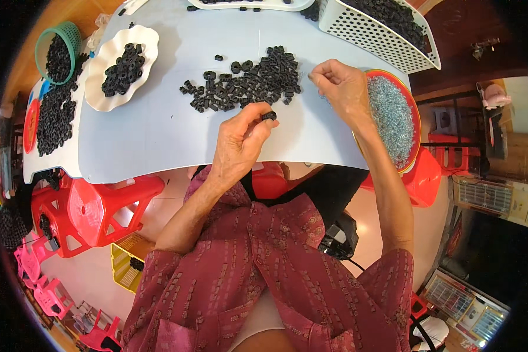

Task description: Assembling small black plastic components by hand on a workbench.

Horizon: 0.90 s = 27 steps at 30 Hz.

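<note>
My left hand (240, 141) is closed in a pinch at the near side of the table, with a small black ribbed cylindrical piece (269, 116) between thumb and fingertips. Just beyond it lies a loose heap of similar black pieces (252, 82), some ring-shaped. To the right of the heap, my right hand (343, 91) is raised with thumb and forefinger pressed together; whatever they hold is too small to make out. Under and beside my right wrist sits a round red-rimmed tray (418, 120) full of tiny clear bluish pieces (389, 111).
A white scalloped dish (94, 97) of black pieces stands at the left of the pale table (135, 146). Farther left are a green basket (70, 35) and more black pieces (56, 120). A white perforated basket (364, 32) stands far right. Red stools (102, 211) are below.
</note>
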Each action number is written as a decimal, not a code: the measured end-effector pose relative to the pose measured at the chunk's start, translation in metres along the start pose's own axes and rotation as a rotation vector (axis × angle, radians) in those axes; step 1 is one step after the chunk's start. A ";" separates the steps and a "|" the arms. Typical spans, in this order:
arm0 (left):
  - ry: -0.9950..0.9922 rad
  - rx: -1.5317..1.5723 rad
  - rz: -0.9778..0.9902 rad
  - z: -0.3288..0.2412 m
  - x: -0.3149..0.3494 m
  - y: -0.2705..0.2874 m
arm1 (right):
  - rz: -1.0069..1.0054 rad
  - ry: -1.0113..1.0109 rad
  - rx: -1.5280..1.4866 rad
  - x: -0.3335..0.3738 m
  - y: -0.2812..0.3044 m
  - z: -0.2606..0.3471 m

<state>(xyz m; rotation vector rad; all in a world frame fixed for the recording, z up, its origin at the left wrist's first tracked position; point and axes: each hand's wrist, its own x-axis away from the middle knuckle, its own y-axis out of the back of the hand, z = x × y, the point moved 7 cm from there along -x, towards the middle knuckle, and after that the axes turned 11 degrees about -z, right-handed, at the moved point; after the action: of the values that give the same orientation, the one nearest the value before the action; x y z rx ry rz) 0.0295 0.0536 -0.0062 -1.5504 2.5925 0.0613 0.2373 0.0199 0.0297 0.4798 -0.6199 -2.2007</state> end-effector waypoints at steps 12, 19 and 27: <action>0.025 -0.011 0.012 -0.001 0.000 -0.002 | -0.022 0.456 0.295 0.006 -0.006 0.021; 0.044 0.001 0.012 -0.001 0.000 -0.003 | -0.058 0.325 0.185 0.008 -0.001 0.019; 0.021 -0.022 0.015 -0.002 0.000 -0.003 | -0.057 0.628 0.435 0.015 -0.005 0.032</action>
<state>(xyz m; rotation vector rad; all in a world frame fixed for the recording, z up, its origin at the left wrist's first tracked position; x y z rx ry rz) 0.0318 0.0518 -0.0042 -1.5477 2.6281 0.0752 0.2089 0.0201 0.0509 1.3586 -0.7295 -1.8053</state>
